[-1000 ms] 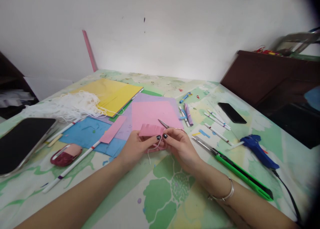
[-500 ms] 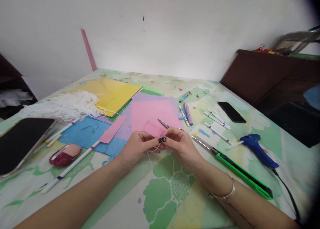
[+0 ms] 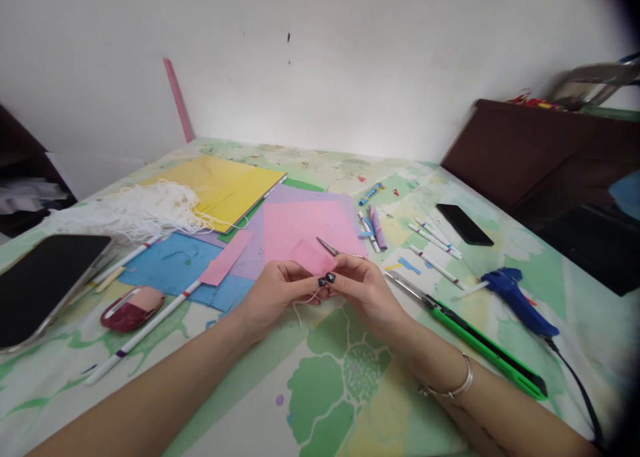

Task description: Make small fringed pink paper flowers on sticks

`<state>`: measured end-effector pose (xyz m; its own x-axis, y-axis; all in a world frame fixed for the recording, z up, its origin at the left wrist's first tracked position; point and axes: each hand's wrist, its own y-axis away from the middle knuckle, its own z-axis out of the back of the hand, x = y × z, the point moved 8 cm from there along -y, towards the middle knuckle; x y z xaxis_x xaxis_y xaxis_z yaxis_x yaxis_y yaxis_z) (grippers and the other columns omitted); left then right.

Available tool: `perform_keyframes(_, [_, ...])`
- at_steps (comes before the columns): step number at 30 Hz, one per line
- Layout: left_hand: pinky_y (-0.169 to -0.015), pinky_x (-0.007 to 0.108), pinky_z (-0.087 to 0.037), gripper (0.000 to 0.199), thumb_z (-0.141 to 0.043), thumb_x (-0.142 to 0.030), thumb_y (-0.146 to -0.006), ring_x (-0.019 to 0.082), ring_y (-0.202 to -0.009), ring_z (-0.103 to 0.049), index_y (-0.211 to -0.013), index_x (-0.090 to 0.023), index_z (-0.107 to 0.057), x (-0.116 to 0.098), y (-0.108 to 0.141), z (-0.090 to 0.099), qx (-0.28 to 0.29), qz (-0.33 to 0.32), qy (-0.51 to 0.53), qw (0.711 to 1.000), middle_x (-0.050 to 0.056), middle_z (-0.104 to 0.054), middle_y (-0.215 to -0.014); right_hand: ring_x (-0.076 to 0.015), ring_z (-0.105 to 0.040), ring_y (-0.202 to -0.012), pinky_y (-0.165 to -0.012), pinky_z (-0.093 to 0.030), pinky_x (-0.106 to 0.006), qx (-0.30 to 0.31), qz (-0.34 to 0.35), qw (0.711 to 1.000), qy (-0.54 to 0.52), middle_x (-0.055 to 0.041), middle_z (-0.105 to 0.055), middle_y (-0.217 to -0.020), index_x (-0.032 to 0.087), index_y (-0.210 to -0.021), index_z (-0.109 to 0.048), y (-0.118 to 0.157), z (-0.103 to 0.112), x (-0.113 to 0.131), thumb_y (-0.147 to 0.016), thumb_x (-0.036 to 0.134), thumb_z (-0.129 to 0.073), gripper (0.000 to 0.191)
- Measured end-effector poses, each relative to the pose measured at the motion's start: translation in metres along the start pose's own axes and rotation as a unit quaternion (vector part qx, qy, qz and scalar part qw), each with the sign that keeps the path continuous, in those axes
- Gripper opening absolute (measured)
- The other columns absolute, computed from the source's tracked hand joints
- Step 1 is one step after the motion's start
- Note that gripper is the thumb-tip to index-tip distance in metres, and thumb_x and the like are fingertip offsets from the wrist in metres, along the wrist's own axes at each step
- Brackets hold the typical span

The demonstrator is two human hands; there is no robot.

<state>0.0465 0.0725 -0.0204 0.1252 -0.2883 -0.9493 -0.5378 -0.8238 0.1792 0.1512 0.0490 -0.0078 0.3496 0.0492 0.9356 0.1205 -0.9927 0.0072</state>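
Note:
Between my hands is a small piece of pink paper [image 3: 313, 257], pinched at its near edge. My left hand [image 3: 277, 290] grips it from the left, thumb and fingers pressed together. My right hand [image 3: 367, 294] closes on its right side, the two thumb tips almost touching. A white string [image 3: 299, 314] hangs from the pinch and curls below my left fingers. Just beyond my right hand, the pointed blades of scissors [image 3: 326, 245] stick out over a pink sheet [image 3: 310, 217]; their handles are mostly hidden by that hand.
A green utility knife [image 3: 487, 350] and blue glue gun [image 3: 520, 304] lie right. White sticks [image 3: 435, 240] and a phone [image 3: 465, 224] are beyond. Leftward are white yarn [image 3: 135, 207], yellow paper [image 3: 225, 187], blue paper [image 3: 170, 264], a larger phone [image 3: 45, 284] and a pink-and-maroon case [image 3: 133, 308].
My hands stay pinched on the pink paper, with only a slight shift of the fingers and paper. The whole view has drifted very slightly. Nothing on the table has moved.

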Motion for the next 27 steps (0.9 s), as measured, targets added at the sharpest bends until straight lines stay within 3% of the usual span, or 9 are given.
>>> perform_keyframes(6, [-0.057,0.021,-0.047,0.016,-0.074,-0.028,-0.067,0.013,-0.060,-0.063,-0.071,-0.012,-0.070,-0.005,0.001,0.005,-0.039,-0.020,-0.062,0.997,0.005,-0.071,-0.067,-0.0137,-0.063,-0.064,-0.065,-0.049,-0.028,-0.017,-0.003,1.000,0.019,-0.0011,-0.068,-0.071,0.017,-0.081,-0.063,0.000,0.003,0.002,-0.063,0.027,-0.077,0.025])
perform_keyframes(11, [-0.060,0.025,-0.049,0.022,-0.071,-0.033,-0.069,0.017,-0.065,-0.064,-0.077,-0.012,-0.071,-0.012,0.002,0.002,-0.035,-0.056,-0.144,0.987,0.006,-0.072,-0.072,-0.0124,-0.062,-0.064,-0.065,-0.050,-0.027,-0.009,0.003,0.999,0.038,0.0002,-0.065,-0.073,0.017,-0.080,-0.063,-0.001,0.002,0.003,-0.061,0.026,-0.078,0.026])
perform_keyframes(18, [-0.058,0.023,-0.047,0.012,-0.063,-0.024,-0.072,0.016,-0.064,-0.064,-0.076,-0.014,-0.070,-0.030,0.009,-0.002,-0.079,-0.155,-0.328,0.929,0.004,-0.071,-0.072,-0.0166,-0.061,-0.078,-0.073,-0.050,-0.032,-0.003,0.038,0.989,0.140,-0.0034,-0.066,-0.084,0.018,-0.085,-0.065,-0.005,0.008,0.005,-0.065,0.026,-0.075,0.024])
perform_keyframes(22, [-0.059,0.023,-0.049,0.007,-0.063,-0.021,-0.071,0.015,-0.061,-0.064,-0.071,-0.015,-0.068,-0.039,0.014,-0.002,-0.112,-0.213,-0.393,0.887,0.004,-0.070,-0.069,-0.0169,-0.060,-0.077,-0.074,-0.049,-0.033,0.003,0.069,0.980,0.189,-0.0027,-0.065,-0.081,0.019,-0.081,-0.068,-0.006,0.009,0.009,-0.068,0.025,-0.072,0.015])
perform_keyframes(27, [-0.063,0.022,-0.052,0.007,-0.061,-0.016,-0.072,0.014,-0.066,-0.064,-0.076,-0.015,-0.066,-0.043,0.017,-0.002,-0.111,-0.242,-0.391,0.881,0.004,-0.070,-0.075,-0.0143,-0.059,-0.068,-0.065,-0.046,-0.028,-0.014,0.086,0.974,0.208,-0.0012,-0.064,-0.073,0.019,-0.075,-0.068,-0.005,0.009,0.014,-0.067,0.018,-0.070,0.008])
